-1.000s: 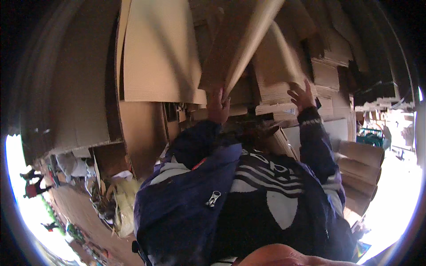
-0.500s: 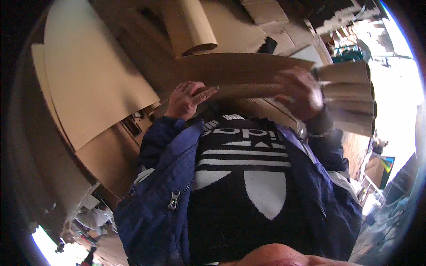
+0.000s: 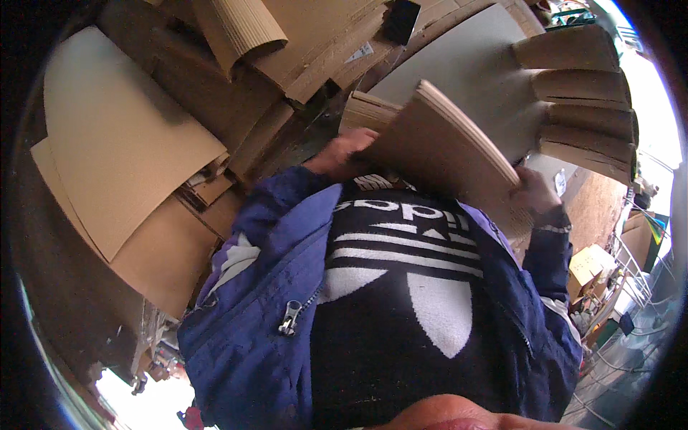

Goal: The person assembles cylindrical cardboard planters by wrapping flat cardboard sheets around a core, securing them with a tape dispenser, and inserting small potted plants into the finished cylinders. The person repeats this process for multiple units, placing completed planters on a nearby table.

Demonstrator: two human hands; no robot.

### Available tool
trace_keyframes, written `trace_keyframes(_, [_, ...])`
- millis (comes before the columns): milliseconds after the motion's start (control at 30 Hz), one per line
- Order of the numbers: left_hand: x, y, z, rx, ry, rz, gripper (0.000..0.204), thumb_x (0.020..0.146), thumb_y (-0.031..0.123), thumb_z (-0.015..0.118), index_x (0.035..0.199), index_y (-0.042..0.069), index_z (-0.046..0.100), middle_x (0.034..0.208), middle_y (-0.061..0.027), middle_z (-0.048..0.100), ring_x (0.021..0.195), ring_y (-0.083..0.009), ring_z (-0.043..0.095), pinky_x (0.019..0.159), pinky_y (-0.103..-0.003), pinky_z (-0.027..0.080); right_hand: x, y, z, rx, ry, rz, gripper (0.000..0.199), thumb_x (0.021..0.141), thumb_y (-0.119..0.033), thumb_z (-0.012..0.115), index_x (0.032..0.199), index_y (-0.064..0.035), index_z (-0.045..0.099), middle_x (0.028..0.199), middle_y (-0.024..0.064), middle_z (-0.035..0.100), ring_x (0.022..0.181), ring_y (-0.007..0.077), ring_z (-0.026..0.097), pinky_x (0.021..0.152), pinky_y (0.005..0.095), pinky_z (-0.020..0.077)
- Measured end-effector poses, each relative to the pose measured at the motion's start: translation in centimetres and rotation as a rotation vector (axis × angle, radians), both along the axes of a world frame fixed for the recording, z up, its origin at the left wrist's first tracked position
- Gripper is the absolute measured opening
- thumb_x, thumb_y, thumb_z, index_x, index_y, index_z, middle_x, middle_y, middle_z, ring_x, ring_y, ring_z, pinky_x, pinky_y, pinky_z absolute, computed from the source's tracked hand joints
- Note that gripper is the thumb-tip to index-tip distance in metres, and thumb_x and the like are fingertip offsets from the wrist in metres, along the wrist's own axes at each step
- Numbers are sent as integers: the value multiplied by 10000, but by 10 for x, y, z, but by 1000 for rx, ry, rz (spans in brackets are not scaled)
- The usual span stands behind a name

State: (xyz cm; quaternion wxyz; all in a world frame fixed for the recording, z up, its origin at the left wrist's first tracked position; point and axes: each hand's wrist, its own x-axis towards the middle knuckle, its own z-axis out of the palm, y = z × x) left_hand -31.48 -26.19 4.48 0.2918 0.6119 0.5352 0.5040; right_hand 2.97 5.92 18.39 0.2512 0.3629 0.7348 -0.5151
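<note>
In front of my chest a brown cardboard sheet [image 3: 444, 150] is tilted up, its long pale edge running from upper left to lower right. That edge shows more than one layer, so the sheet is folded or stacked; I cannot tell which. My right hand [image 3: 537, 190] is closed on its right end. At its left side my left hand [image 3: 347, 150] is closed too, slightly blurred, with the fingertips partly hidden by the cardboard. Just behind the sheet lies another curled piece of corrugated cardboard [image 3: 365, 111].
Several rolled cardboard tubes [image 3: 584, 86] lie side by side at the right on a grey board [image 3: 459, 57]. Large flat cardboard sheets [image 3: 122, 150] stand at the left. A curled corrugated piece [image 3: 247, 29] and a small black object [image 3: 400, 20] lie at the far side.
Both hands were apart over a long curved cardboard strip, the left with its index finger extended. Now both grip cardboard, tilted up near my chest. The grey board is more exposed; the view has shifted.
</note>
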Motion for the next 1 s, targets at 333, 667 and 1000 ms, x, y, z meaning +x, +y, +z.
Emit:
trace_keyframes(333, [81, -17, -75, -890, -645, 536, 386, 911, 116, 692, 1226, -10, 509, 966, -128, 682, 696, -204, 691, 634, -340, 565, -11, 51, -186, 336, 31, 4, 456, 891, -402, 668, 1188, -55, 653, 1183, 202, 673, 1102, 329, 643, 931, 413, 504])
trace_keyframes(667, [65, -49, -135, -769, -1036, 1040, 297, 906, 61, 657, 1183, 13, 560, 927, -117, 674, 850, -218, 692, 622, -339, 599, -133, 18, -252, 463, -82, 256, 520, 871, -522, 645, 1146, -81, 673, 1080, 191, 697, 1098, 367, 630, 952, 437, 490])
trace_keyframes(1000, [58, -31, -255, -659, -447, 702, 376, 943, 133, 582, 1311, 83, 526, 1215, -102, 606, 1069, -249, 629, 860, -388, 543, -141, -15, -241, 140, 29, 358, 631, 815, -398, 760, 1331, -79, 588, 1308, 170, 623, 1219, 314, 581, 1040, 416, 454])
